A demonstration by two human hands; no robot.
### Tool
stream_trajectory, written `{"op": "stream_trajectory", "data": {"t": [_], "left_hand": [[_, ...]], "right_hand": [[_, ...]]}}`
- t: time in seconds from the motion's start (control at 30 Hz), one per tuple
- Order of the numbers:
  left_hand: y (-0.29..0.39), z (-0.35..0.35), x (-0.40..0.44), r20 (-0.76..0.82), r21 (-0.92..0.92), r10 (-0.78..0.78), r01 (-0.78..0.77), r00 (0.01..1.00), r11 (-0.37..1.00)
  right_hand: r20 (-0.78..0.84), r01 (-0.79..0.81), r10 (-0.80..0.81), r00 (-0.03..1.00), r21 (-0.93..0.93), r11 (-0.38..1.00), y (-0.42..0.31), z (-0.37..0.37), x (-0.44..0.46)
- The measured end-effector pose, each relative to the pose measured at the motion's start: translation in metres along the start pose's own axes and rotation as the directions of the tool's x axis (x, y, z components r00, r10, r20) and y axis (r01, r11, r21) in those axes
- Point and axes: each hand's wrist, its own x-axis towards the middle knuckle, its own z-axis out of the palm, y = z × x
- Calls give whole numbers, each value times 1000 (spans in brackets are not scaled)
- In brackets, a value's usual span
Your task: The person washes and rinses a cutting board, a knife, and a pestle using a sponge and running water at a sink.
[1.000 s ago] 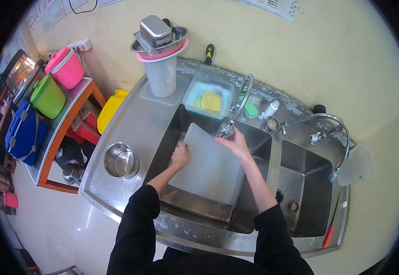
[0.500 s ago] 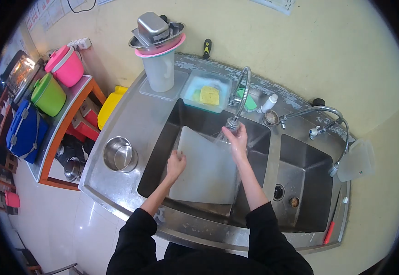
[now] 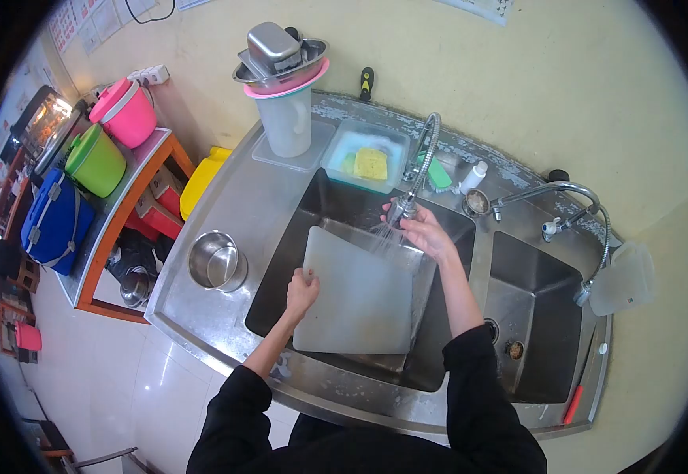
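Observation:
A white cutting board (image 3: 356, 304) stands tilted in the large sink basin (image 3: 280, 272). My left hand (image 3: 303, 290) grips its left edge, fingers curled round it. Above the board's upper right part, my right hand (image 3: 425, 229) holds the spray head (image 3: 401, 211) of a coiled metal faucet hose. Water sprays from it down toward the board's top edge. Behind the basin, a clear tub (image 3: 344, 180) of suds holds a yellow sponge (image 3: 371, 163).
A steel pot (image 3: 217, 261) sits on the left counter. A white pitcher (image 3: 286, 126) carries stacked metal pans. Right of the large basin is a smaller basin (image 3: 533, 316) with a second faucet (image 3: 545, 188). A red-handled knife (image 3: 573, 404) lies at the right edge.
The board's lower right corner has shifted and its face shows more squarely. My left hand has moved down along the left edge. The spray head is tilted, with its water spray now visible.

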Motion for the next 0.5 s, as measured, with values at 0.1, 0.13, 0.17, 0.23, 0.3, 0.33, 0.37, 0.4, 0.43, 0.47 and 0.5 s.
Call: {"op": "stream_trajectory", "data": {"t": [0.1, 0.13, 0.17, 0.23, 0.3, 0.33, 0.37, 0.4, 0.43, 0.47, 0.5], "left_hand": [[-7, 0, 0, -6, -8, -3, 3, 1000, 1000], [-10, 2, 3, -12, 1, -4, 4, 1000, 1000], [-13, 4, 4, -16, 10, -4, 4, 1000, 1000], [-14, 4, 5, -14, -28, 6, -7, 1000, 1000], [-11, 6, 2, -5, -42, -7, 7, 1000, 999], [-5, 4, 1, -2, -33, -23, 23, 1000, 999], [-2, 2, -1, 0, -20, -37, 37, 999, 999], [-2, 1, -2, -4, -22, -24, 24, 1000, 999], [-3, 1, -3, -8, -24, -9, 9, 1000, 1000], [-3, 1, -3, -11, -27, 6, -7, 1000, 1000], [-4, 1, -3, -11, -26, 8, -8, 1000, 1000]], "right_hand": [[69, -56, 55, 996, 23, 998, -5, -1, 2], [-13, -21, 22, 1000, 36, 999, -2, 2, 0], [-96, 15, -11, 995, 45, 999, 4, 8, -3], [-315, 136, -137, 939, -25, 990, 21, 20, -4], [-544, 252, -323, 774, -202, 946, 44, 33, 1], [-604, 301, -403, 687, -268, 915, 49, 41, 6], [-621, 295, -411, 668, -286, 912, 51, 44, 9], [-639, 291, -419, 645, -301, 908, 53, 46, 11], [-657, 287, -427, 621, -317, 904, 55, 48, 12], [-634, 314, -395, 664, -243, 918, 54, 48, 11], [-606, 335, -364, 707, -167, 928, 49, 48, 8]]}}
